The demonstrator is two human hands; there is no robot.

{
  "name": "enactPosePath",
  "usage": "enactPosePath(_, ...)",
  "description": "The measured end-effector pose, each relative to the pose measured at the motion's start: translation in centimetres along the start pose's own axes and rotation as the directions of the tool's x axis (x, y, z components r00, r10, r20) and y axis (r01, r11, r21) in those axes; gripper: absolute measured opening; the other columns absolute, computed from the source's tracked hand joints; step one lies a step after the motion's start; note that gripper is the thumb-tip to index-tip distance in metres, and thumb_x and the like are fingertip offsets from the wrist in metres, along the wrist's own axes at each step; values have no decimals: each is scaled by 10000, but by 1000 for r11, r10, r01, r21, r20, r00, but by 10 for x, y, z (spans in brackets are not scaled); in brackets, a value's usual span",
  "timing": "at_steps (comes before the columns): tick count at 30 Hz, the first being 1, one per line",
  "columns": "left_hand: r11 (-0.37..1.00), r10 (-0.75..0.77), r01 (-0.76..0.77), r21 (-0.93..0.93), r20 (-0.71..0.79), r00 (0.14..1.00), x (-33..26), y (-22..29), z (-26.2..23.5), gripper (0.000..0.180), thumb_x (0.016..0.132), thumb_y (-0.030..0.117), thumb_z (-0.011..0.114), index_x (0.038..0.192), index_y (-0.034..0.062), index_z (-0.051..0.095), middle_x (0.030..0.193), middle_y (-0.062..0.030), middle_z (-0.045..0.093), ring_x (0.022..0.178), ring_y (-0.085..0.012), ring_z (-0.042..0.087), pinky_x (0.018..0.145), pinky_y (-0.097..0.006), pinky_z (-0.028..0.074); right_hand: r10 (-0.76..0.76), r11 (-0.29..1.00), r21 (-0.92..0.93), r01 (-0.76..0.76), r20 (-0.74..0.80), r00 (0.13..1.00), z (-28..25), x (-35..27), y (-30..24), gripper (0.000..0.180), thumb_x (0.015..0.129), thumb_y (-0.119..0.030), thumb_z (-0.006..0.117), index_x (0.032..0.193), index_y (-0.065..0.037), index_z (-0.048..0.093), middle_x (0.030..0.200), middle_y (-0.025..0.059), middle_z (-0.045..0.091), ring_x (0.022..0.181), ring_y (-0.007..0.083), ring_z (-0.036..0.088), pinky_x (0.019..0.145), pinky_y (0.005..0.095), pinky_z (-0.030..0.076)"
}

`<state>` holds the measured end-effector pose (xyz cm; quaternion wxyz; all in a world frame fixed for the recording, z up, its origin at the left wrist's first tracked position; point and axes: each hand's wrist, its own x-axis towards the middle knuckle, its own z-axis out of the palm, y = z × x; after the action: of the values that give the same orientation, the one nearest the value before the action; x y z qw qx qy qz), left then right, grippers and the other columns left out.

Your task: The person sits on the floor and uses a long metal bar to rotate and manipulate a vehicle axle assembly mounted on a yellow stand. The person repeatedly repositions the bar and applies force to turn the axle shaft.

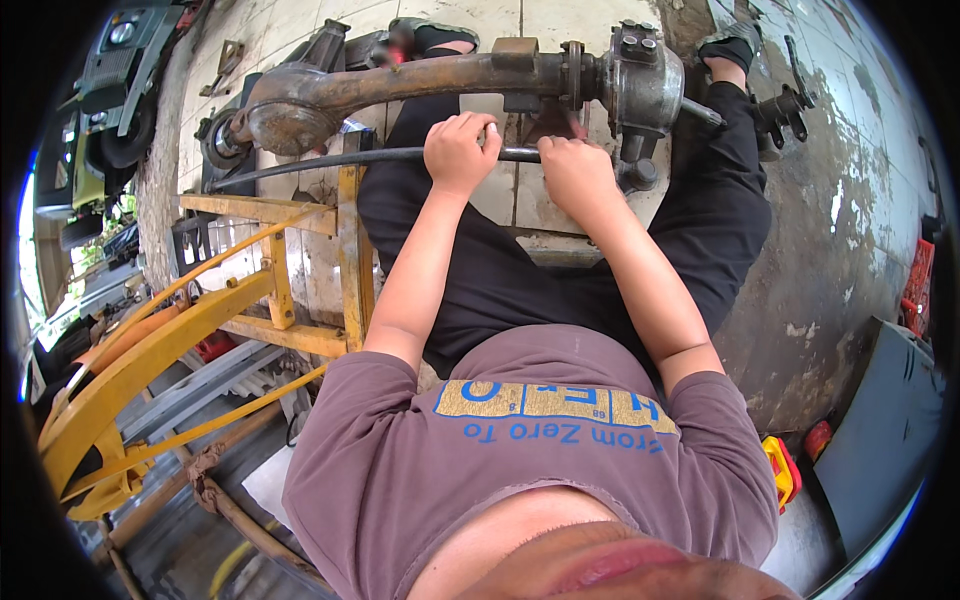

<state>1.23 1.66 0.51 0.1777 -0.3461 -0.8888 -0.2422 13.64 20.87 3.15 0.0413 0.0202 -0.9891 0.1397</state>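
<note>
Metal bar (385, 156) fills the closed grip of left hand (461, 150) and right hand (578, 170); contents of the red crate (917, 285) are unclear.

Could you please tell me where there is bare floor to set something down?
The widest free patch is the floor between the right leg and the grey panel. A smaller tiled gap lies between both legs and the rod. The yellow frame crowds the left; the axle, the front.
</note>
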Motion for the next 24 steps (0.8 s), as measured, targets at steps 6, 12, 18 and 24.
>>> enactPosePath(6, 1000, 4, -4, -3, 13, 1000, -1, 0, 1, 75, 935, 176, 731, 944, 161, 804, 878, -4, 768, 823, -254, 740, 790, -407, 553, 4, 999, -34, -3, 8, 1000, 4, 4, 3, 123, 861, -90, 752, 980, -74, 731, 893, 98, 792, 881, 297, 809, 839, 422, 635)
enactPosePath(12, 1000, 19, -19, -1, 29, 999, 3, 2, -2, 71, 933, 172, 729, 946, 154, 796, 900, -18, 766, 848, -267, 744, 807, -422, 562, 0, 1000, 15, 2, -147, 989, 10, -10, 1, 124, 872, -87, 740, 995, -67, 738, 932, 104, 805, 931, 293, 812, 928, 469, 625)
enactPosePath(18, 1000, 1, -1, 3, 42, 999, -4, -5, 1, 61, 938, 181, 732, 953, 165, 790, 919, -10, 767, 871, -261, 747, 811, -430, 561, -61, 997, 41, 64, -83, 995, -6, -8, -5, 161, 871, -128, 743, 1016, -62, 766, 982, 143, 830, 953, 317, 824, 1011, 496, 603)
enactPosePath(24, 1000, 10, -10, -15, 47, 999, -3, -2, 1, 78, 935, 161, 728, 973, 155, 796, 898, -2, 754, 831, -245, 728, 813, -418, 557, -23, 999, 42, 25, -31, 999, 13, -4, 4, 101, 869, -126, 755, 952, -70, 771, 925, 132, 823, 916, 305, 826, 970, 497, 616)
